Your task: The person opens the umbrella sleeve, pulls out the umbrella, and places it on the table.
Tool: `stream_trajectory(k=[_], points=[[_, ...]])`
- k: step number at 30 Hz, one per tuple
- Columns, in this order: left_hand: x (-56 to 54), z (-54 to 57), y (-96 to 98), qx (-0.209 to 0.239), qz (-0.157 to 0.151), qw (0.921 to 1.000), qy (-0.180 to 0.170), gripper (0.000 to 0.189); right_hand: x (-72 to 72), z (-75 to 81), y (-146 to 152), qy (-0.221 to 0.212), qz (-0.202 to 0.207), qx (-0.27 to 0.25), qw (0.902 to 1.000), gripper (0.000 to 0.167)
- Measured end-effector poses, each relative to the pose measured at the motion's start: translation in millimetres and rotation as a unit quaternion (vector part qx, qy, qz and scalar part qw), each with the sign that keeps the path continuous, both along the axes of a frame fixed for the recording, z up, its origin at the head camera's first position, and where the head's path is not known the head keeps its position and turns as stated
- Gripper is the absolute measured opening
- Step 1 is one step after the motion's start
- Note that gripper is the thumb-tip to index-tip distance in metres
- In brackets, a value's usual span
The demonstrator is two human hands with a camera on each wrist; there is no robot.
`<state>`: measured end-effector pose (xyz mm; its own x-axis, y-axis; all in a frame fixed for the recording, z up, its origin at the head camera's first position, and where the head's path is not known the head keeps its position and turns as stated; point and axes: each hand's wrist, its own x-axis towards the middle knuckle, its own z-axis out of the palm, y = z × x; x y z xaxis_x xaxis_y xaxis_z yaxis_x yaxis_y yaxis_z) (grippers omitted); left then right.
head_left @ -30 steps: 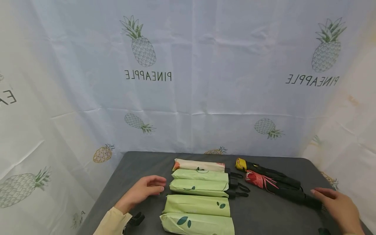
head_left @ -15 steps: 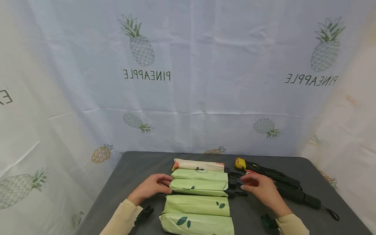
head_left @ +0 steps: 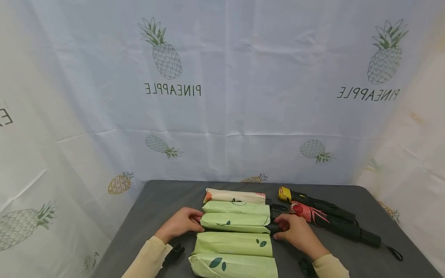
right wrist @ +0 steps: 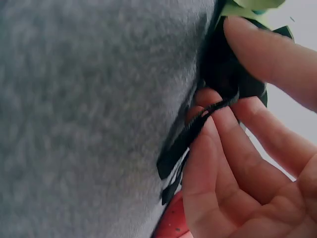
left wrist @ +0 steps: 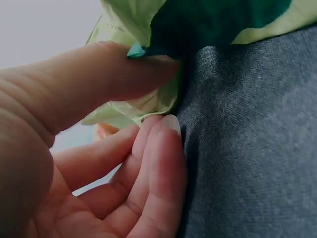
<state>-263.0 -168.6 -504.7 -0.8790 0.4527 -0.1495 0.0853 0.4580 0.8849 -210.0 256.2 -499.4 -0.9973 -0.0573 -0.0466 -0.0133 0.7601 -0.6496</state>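
Note:
Several folded umbrellas lie in a row. A light green umbrella (head_left: 240, 220) in the middle of the row has a hand at each end. My left hand (head_left: 181, 224) pinches its left end, with thumb and fingers on opposite sides of the green fabric (left wrist: 121, 116) in the left wrist view. At the other end my right hand (head_left: 298, 233) grips the black handle (right wrist: 225, 69). Its thumb lies along one side, the fingers bend in at the other, and a black wrist strap (right wrist: 185, 141) hangs across them. The fingertips at the handle are partly hidden in the head view.
Behind lie another green umbrella (head_left: 236, 207) and a cream one (head_left: 236, 195). Two green umbrellas (head_left: 233, 243) lie nearer on the dark grey table (head_left: 167, 193). To the right rest a black-and-yellow umbrella (head_left: 320, 202) and a black-and-red one (head_left: 340, 227). Pineapple-print curtains (head_left: 222, 96) surround the table.
My right hand has come from the far right, beside the black-and-red umbrella, to the green umbrella's handle. My left hand has moved slightly right onto the green umbrella's left end.

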Motion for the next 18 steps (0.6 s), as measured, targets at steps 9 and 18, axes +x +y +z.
stream_trajectory(k=[9, 18], points=[[-1.9, -2.3, 2.6, -0.007, -0.01, 0.9996, 0.024, 0.04, -1.0, 1.7, -4.4, 0.003, -0.005, 0.002, 1.0, 0.037], [7.1, 18.4, -9.0, 0.045, 0.044, 0.9977, -0.024, 0.054, 1.3, 23.7, -3.0, -0.003, 0.003, -0.055, 0.9985, 0.04]])
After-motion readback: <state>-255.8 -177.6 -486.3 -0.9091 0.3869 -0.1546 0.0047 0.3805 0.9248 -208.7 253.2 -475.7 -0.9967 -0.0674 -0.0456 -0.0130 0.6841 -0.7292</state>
